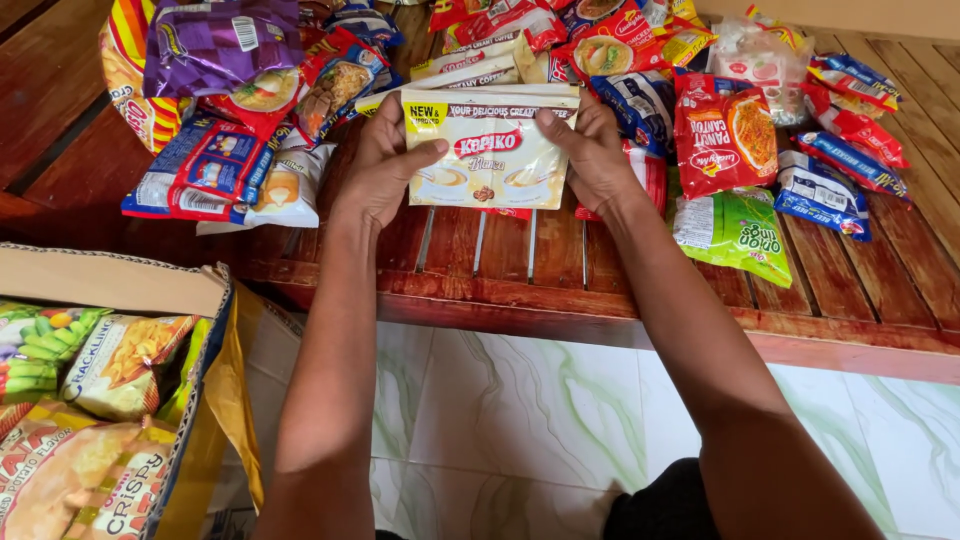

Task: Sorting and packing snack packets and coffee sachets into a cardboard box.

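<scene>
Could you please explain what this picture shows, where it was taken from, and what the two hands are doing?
There is one picture, from a camera worn on a person's head, looking down at their bare arms. The left hand and right hand hold a cream sachet pack between them by its side edges, above a slatted wooden table. Snack packets cover the table, among them a red noodle pack and a green snack bag. A cardboard box of snack bags stands lower left on the tiled floor.

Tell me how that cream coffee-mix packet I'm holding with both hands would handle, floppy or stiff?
The cream packet is probably floppy: it is thin film, held flat between the left hand and right hand. It likely feels light for its size. The glossy surface may be somewhat slippery, so it could slide on the slatted table.
</scene>
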